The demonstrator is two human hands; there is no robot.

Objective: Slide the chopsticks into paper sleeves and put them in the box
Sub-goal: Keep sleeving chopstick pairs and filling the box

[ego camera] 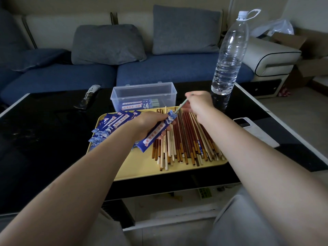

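Fingers (164, 133) of the left hand (149, 124) curl round a blue sleeve (157, 131), holding it slanted above the tray (142, 167). Just beyond, the right hand (197, 103) pinches a pale green chopstick (182, 106) near its top, the lower end at the sleeve's open mouth. Below both hands a heap of brown and cream chopsticks (184, 142) fills the tray's right half; loose sleeves (110, 125) fan over its left edge. The tray sits on a black bench (44, 139), with a phone (255, 130) lying to its right. Behind the tray stands a clear box (143, 96) holding a few filled sleeves. A dark packet (88, 96) lies far left, a tall water bottle (229, 55) stands far right, and a blue sofa (159, 71) with grey cushions backs it all.
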